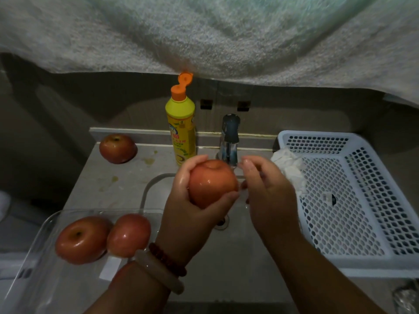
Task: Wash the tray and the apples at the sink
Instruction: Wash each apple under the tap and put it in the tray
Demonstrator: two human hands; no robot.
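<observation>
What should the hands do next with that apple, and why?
Probably set it in the clear tray. The left hand grips a shiny wet apple over the sink, and two glistening apples already lie there.

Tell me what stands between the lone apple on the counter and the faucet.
In the head view, the yellow dish soap bottle, its orange cap flipped open, stands between the lone apple and the faucet.

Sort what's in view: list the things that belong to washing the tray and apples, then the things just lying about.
Part of the job: the apple in hand, gripped by the left hand; the right hand beside it; two apples in the clear tray; the apple on the counter; the tap; the sink.

Lying about: dish soap bottle, white basket, crumpled cloth.
</observation>
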